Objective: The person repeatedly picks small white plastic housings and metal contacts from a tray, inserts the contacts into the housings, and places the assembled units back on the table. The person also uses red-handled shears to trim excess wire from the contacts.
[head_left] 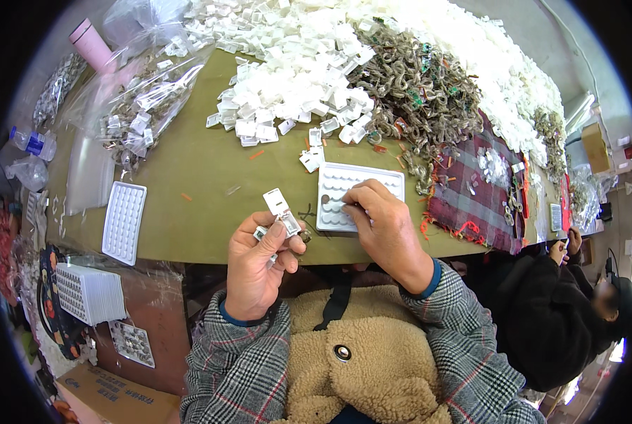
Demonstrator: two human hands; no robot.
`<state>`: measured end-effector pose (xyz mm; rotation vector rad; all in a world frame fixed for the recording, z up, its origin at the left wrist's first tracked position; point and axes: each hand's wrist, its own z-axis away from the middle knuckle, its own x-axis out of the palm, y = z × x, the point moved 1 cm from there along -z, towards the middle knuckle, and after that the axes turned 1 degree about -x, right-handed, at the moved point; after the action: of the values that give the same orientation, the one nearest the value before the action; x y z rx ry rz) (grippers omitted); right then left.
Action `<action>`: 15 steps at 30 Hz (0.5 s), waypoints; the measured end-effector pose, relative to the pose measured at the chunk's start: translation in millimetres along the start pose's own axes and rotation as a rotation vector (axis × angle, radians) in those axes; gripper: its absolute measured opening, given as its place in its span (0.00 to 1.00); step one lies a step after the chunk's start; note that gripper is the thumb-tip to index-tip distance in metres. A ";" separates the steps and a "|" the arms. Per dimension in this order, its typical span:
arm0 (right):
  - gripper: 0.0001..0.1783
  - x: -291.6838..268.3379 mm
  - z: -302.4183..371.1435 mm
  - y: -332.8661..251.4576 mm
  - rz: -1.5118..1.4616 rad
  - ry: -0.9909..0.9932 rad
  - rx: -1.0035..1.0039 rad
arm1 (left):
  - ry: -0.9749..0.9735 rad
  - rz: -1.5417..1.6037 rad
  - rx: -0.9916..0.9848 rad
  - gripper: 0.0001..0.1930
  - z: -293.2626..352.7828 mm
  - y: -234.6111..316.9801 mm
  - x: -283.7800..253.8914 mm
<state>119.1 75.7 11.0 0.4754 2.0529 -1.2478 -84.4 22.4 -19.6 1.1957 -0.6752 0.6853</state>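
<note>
My left hand [256, 265] is closed on a small white plastic case [277, 203] with its lid flipped up. More small white pieces and a bit of wire stick out between its fingers. My right hand [394, 233] reaches over a white tray with rows of round hollows [358, 172], thumb and fingers pinched together low over it. Whatever is between those fingertips is hidden. One dark round disc [324, 199] sits in a hollow at the tray's left side. Loose white cases [312, 157] lie just beyond the tray.
White cases [288, 78] are heaped at the back, beside a tangle of grey wire bundles [422, 85]. A checked cloth [471, 191] lies right. Another white tray [124, 222], a clear bag of parts [143, 116] and a pink cup [90, 44] stand left. A person [556, 311] works at right.
</note>
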 end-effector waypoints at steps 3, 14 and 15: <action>0.13 12.6 -8.1 -3.1 0.042 0.067 -0.137 | -0.002 0.000 -0.011 0.10 -0.5 -0.1 -1.1; 0.11 13.0 -10.7 -9.3 0.034 -0.044 -0.102 | -0.053 0.059 -0.025 0.11 0.3 -3.7 -1.8; 0.11 9.3 -8.0 -14.6 -0.070 -0.020 -0.097 | -0.060 0.073 -0.025 0.11 1.1 -4.5 -1.0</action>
<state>100.7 75.5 16.2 0.3476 2.1185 -1.1815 -81.7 20.2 -22.7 1.1767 -0.7788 0.7016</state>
